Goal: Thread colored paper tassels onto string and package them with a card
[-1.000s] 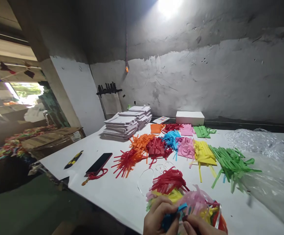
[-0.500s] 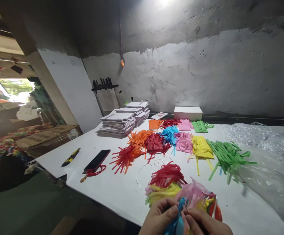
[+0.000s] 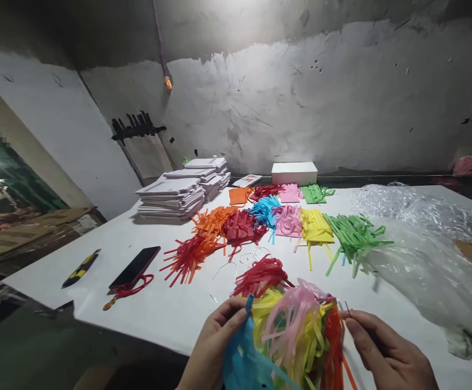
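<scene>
At the front of the table, my left hand (image 3: 219, 338) pinches the top of a blue paper tassel (image 3: 241, 346), whose strips hang down. My right hand (image 3: 386, 344) is closed on a thin dark needle (image 3: 347, 307) with its tip pointing up. Between the two hands hangs a bunch of pink, yellow, green and orange tassels (image 3: 290, 319). Just behind it lies a red tassel (image 3: 260, 276), with loose white string (image 3: 224, 271) curling beside it.
Fringed paper bundles in several colours (image 3: 239, 225) lie across the table's middle. Stacked white boards (image 3: 170, 197) and a white box (image 3: 295, 173) stand behind. Left are a phone (image 3: 136, 268) and a cutter knife (image 3: 82, 268); right is clear plastic (image 3: 414, 271).
My hands have moved apart, the left going left with the blue tassel and the right going right with the needle. The view has turned to the right.
</scene>
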The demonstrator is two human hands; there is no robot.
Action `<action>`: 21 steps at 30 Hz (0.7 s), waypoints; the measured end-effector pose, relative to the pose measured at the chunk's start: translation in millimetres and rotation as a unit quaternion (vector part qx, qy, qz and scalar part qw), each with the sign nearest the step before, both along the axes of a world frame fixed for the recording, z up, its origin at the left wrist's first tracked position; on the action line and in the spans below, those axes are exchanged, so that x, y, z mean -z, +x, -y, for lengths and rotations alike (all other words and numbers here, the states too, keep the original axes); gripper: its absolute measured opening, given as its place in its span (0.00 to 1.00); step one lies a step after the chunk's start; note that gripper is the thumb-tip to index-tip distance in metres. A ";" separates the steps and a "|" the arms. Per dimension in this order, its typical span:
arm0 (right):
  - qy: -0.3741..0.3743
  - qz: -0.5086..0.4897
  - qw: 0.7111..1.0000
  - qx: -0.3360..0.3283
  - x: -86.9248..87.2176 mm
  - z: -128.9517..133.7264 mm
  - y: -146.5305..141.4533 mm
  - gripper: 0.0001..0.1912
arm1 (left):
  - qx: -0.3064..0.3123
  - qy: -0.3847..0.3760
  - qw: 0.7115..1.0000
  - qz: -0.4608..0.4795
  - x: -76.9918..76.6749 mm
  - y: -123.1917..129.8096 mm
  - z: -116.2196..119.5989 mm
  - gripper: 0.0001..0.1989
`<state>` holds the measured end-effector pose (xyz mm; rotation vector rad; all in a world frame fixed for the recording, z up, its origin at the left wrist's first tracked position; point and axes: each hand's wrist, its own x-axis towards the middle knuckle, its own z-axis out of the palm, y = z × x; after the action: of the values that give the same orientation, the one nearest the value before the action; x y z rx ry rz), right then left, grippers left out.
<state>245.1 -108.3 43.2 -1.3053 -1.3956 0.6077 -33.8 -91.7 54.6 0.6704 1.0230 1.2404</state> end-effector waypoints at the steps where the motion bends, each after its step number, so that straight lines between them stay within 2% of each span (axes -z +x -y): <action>1: -0.002 0.004 1.000 0.008 -0.1 0.5 2.0 0.13 | -0.012 -0.003 1.000 -0.013 -1.0 -4.8 -2.5 0.20; 3: -0.007 0.011 1.000 0.029 0.4 0.8 6.9 0.14 | -0.046 0.002 0.997 -0.060 -1.7 -19.1 -10.5 0.22; 5: -0.012 0.014 0.998 0.053 1.4 0.2 14.1 0.14 | -0.100 0.030 0.983 -0.152 -1.2 -39.9 -23.1 0.24; 8: -0.026 0.007 0.995 0.096 2.8 -1.2 25.9 0.16 | -0.168 0.087 0.922 -0.337 -0.7 -77.8 -48.1 0.25; 11: -0.039 -0.009 0.988 0.150 3.9 -2.6 33.9 0.20 | -0.182 0.122 0.852 -0.476 -2.5 -111.0 -72.1 0.23; 15: -0.034 -0.009 0.987 0.160 5.6 -6.4 38.8 0.20 | -0.182 0.119 0.794 -0.568 -7.3 -135.6 -89.4 0.24; 21: -0.045 0.017 0.985 0.163 8.1 -11.9 39.4 0.20 | -0.180 0.132 0.742 -0.633 -5.4 -157.8 -98.3 0.28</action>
<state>284.5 -96.4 35.1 -1.5823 -1.1575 0.4298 -191.6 6.6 60.0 1.7197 2.1891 1.1910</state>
